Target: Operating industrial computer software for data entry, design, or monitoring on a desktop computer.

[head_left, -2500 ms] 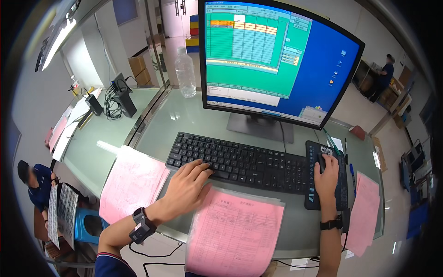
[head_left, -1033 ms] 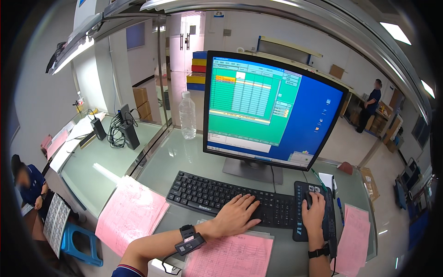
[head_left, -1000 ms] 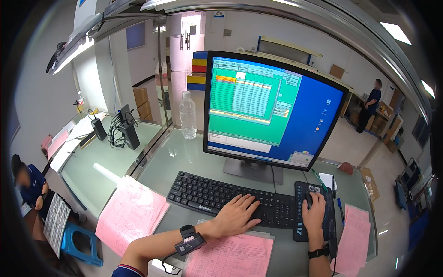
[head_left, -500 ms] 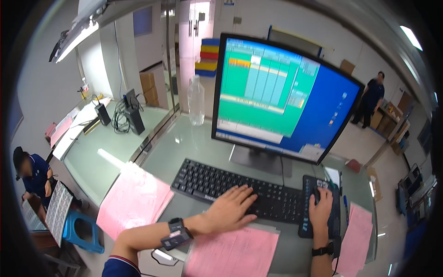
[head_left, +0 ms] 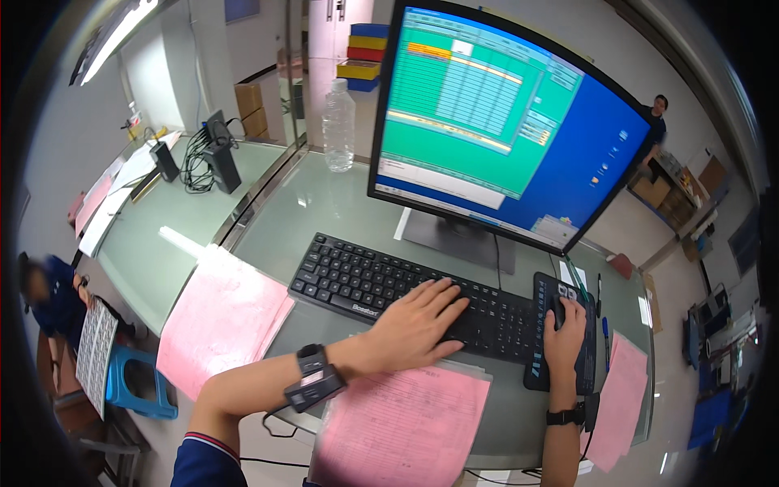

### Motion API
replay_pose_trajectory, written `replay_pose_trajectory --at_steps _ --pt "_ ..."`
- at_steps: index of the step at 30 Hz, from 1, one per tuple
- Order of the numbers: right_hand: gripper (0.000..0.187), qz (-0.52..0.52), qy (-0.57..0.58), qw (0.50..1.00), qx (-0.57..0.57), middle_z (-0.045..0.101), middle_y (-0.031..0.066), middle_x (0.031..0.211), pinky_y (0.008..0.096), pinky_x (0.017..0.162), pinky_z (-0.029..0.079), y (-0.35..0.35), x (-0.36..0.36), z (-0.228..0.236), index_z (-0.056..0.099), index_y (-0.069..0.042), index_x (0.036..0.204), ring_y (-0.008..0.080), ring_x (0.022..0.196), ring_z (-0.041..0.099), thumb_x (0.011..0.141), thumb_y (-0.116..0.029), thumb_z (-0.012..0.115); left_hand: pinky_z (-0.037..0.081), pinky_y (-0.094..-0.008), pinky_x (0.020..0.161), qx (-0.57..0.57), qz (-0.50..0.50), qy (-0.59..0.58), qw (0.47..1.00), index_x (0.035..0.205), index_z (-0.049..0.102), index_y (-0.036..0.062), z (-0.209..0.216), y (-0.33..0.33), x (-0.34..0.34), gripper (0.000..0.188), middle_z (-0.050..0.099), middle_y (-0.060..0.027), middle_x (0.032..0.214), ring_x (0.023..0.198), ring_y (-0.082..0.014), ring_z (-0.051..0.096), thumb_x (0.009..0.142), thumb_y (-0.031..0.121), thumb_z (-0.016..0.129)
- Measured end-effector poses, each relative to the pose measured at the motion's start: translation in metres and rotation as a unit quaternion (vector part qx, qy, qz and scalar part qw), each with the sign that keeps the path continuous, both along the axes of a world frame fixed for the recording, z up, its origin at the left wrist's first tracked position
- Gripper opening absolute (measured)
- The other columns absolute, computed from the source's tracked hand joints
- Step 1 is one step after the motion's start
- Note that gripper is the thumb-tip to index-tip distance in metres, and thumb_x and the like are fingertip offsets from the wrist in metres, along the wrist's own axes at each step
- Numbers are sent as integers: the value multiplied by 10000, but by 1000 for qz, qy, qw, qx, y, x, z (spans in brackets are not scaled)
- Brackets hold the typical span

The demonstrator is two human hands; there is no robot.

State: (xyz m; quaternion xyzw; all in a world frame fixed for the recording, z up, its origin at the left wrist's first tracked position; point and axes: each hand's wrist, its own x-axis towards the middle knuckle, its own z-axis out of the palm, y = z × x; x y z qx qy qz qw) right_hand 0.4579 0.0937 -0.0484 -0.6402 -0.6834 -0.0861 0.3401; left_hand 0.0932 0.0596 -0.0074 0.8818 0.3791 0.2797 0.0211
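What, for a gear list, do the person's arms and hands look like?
Left hand: bare; black strap, dark box with pale label and cable; navy sleeve trimmed red and white. Right hand: bare; black band, slim dark module; sleeve out of view.

A bright lamp (head_left: pixel 118 39) glows upper left, near a pale wall (head_left: pixel 152 88).

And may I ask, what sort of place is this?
Probably an office corner in a workshop or factory: a monitor and keyboard on a glossy desk, pink paper forms around the keyboard, and stacked cardboard boxes farther back.
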Motion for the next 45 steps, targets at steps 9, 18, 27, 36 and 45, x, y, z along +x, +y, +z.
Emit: replay_pose_trajectory --at_steps 9,18,27,36,45 --pt "378 -22 -8 1000 6 606 222 1342 470 1110 453 -5 3 3 640 -6 1329 433 1271 583 969 -102 697 310 -543 1273 -42 124 54 990 1503 519 -57 6 -32 -59 733 522 -269 1541 1499 -451 426 1013 471 656" --pt "386 3 -2 1000 18 597 242 1366 499 1101 457 6 2 2 642 -6 1335 451 1278 565 975 -134 697 327 -563 1259 -39 126 59 989 1475 569 -13 12 -23 -85 664 544 -268 1514 1479 -458 448 995 432 680" --pt "399 1 9 1000 8 582 262 1348 520 1088 458 -7 2 -2 642 17 1312 477 1256 554 943 -121 699 315 -554 1268 -14 52 60 997 1361 641 -38 -3 -20 -44 616 534 -295 1524 1499 -459 432 1035 484 628" --pt "394 -9 10 1000 6 577 264 1354 516 1085 461 -4 -4 6 644 19 1302 471 1254 559 935 -110 704 378 -498 1237 11 -47 -11 999 1432 595 -14 -15 -18 23 584 611 -214 1472 1426 -375 541 1070 443 596" --pt "390 -10 -6 999 29 595 256 1323 510 1062 480 -5 0 3 646 14 1281 470 1224 580 908 -74 719 392 -498 1219 28 -43 -6 999 1422 614 -7 -33 -19 27 549 627 -199 1452 1410 -364 556 1057 404 613"
